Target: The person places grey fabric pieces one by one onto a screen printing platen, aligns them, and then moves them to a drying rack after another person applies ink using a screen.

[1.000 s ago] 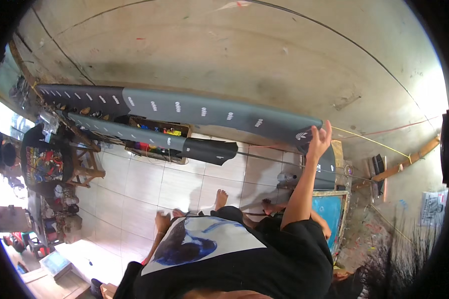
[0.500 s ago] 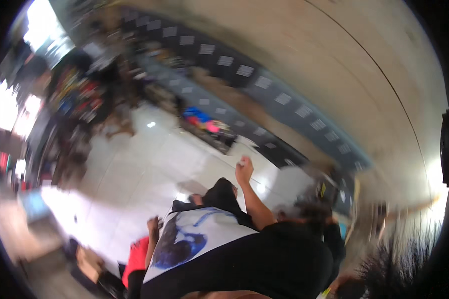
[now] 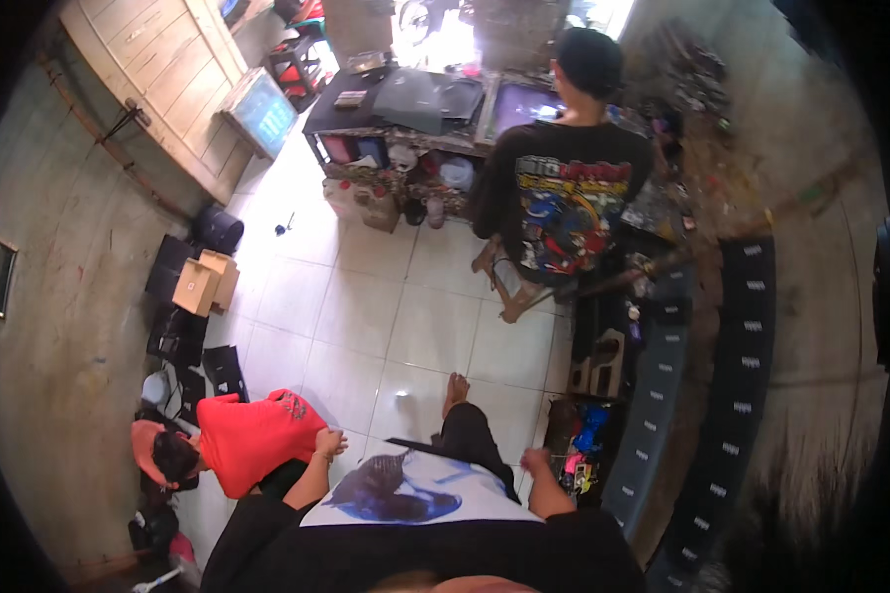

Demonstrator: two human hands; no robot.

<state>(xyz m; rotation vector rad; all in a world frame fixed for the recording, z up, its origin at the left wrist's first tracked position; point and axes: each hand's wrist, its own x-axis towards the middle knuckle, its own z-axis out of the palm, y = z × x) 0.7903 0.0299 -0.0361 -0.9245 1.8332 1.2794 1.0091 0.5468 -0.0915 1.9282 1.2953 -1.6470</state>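
Note:
My left hand hangs at waist height with its fingers curled in and nothing visible in them. In the picture it sits against the edge of a red shirt worn by a person lower down at the left; I cannot tell if they touch. On the other side my right hand is held low beside me, fingers drawn in and a little blurred, with no object showing. Nearest to it is a dark open box of small colourful items. One bare foot of mine is forward on the tiles.
Long dark strips with repeated white prints run along the right side. A person in a black printed shirt is at the far workbench. Cardboard boxes and black items line the left wall. White tiles cover the floor.
My view has swung left, bringing the workbench and both people clearly into sight. My right hand has dropped from its raised position out in front to beside my waist.

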